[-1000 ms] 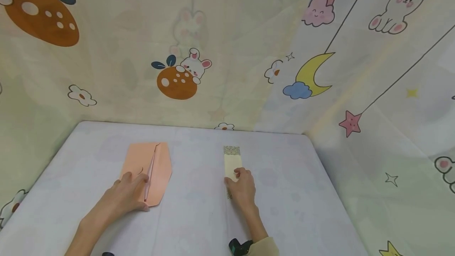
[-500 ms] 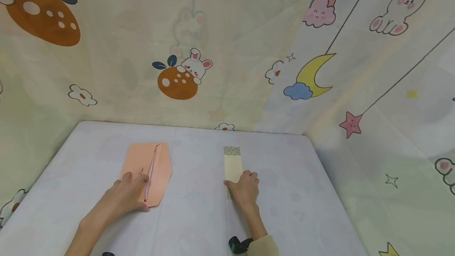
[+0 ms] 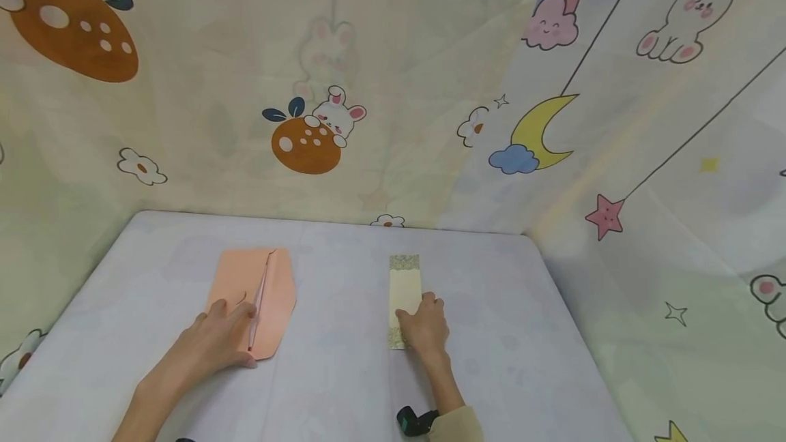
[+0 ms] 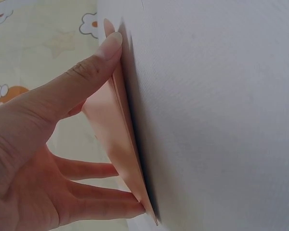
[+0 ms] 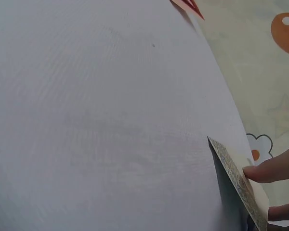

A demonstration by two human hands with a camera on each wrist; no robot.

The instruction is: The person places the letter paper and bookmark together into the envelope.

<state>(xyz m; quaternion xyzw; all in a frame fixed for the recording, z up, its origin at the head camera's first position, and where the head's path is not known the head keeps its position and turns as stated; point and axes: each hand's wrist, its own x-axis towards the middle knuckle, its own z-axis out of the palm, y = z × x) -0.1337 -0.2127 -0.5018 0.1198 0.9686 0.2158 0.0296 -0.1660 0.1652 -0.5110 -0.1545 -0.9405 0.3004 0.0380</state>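
My left hand [image 3: 216, 338] rests on a peach paper envelope [image 3: 278, 305] lying on the left part of the table. Its fingers [image 4: 101, 208] are fairly straight and spread over the paper's face, with the thumb at the near edge. A long narrow slit runs down the envelope under the fingertips. To the right, my right hand [image 3: 428, 327] holds a cream card strip [image 3: 404, 288] with speckled gold bands at both ends. Seen from the right wrist, the thumb lies on the strip's face and the other fingers are at its side edge; their tips are partly hidden.
A white-covered table [image 3: 344, 387] bears both paper pieces. Behind it hangs a printed cloth backdrop [image 3: 405, 121], continuing along both sides. A black device [image 3: 414, 421] sits on the right wrist. A dark object shows at the bottom edge, left of centre.
The strip has shifted slightly right, and its lower gold band shows more now. My right fingers moved from over its face to its right side. The left hand has stayed on the envelope.
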